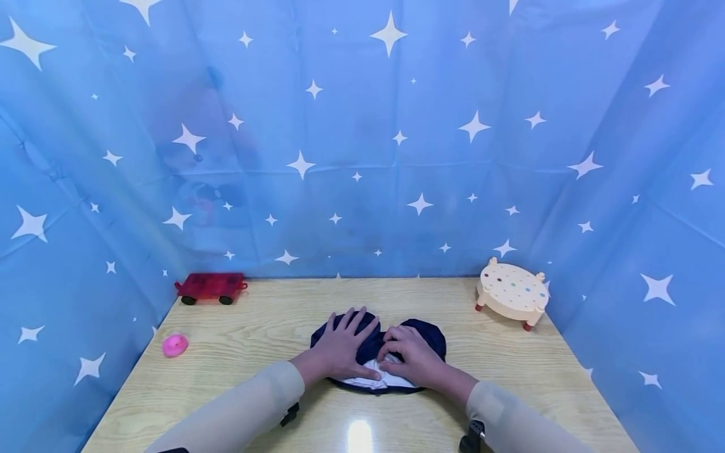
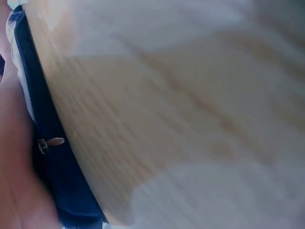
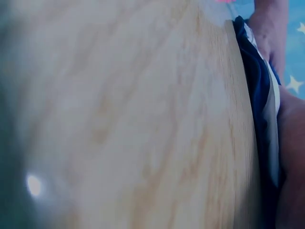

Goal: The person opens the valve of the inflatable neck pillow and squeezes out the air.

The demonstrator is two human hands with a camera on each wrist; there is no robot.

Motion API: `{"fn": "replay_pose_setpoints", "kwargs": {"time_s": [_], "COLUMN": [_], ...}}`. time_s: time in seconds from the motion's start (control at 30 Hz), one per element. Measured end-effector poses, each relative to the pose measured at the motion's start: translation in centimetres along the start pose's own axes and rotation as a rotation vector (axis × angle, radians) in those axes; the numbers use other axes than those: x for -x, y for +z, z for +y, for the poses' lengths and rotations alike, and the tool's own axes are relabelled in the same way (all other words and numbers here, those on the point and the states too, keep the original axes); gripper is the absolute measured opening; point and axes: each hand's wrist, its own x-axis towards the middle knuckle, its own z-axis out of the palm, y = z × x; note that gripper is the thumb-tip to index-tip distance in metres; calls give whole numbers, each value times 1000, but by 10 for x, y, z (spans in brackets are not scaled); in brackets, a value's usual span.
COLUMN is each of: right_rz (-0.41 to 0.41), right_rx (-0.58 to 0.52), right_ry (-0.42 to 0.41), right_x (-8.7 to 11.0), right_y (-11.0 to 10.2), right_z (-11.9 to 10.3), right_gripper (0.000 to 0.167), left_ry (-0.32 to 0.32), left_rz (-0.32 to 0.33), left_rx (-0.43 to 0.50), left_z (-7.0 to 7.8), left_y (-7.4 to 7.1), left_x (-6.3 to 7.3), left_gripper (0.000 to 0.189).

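A navy cloth case (image 1: pixel 428 335) with two rounded lobes at its far side lies on the table. White cloth (image 1: pixel 368 381) shows at its near part, and a zip with a small metal pull (image 2: pixel 51 143) runs along the near edge in the left wrist view. My left hand (image 1: pixel 342 349) rests on the case's left lobe with fingers spread. On the right half, my right hand (image 1: pixel 415 358) has curled fingers, its thumb and index finger at the white cloth in a pinch. The fingers partly hide what they grip.
A red toy cart (image 1: pixel 211 286) with black wheels stands at the table's back left. In front of it lies a small pink toy (image 1: pixel 175 345). At the back right a cream dotted toy (image 1: pixel 510 289) with red-tipped legs sits tilted. Blue star-patterned curtains (image 1: pixel 351 126) enclose the table.
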Motion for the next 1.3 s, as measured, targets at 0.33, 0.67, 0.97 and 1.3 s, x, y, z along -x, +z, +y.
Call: {"fn": "replay_pose_setpoints", "kwargs": {"time_s": [0.33,0.67,0.97,1.3], "right_rz": [18,-9,-24,-26], "right_rx": [26,88,76,41], "right_ry": [-17,-6,12,33], "right_x": [0,1,0,-1], "right_y": [-1,2,2,2], "right_z": [-4,-6,-6,-6], "right_gripper": [8,10,11,11], "left_ry": [9,5,5,1], "left_rz": [3,-1,-7,-9], "left_rx": [-15,5,10,26], "left_z": [-1,0,0,0], "left_y": [1,0,-2,-1], "left_x": [-2,-1,0,0], "left_gripper": [126,125,125,126]}}
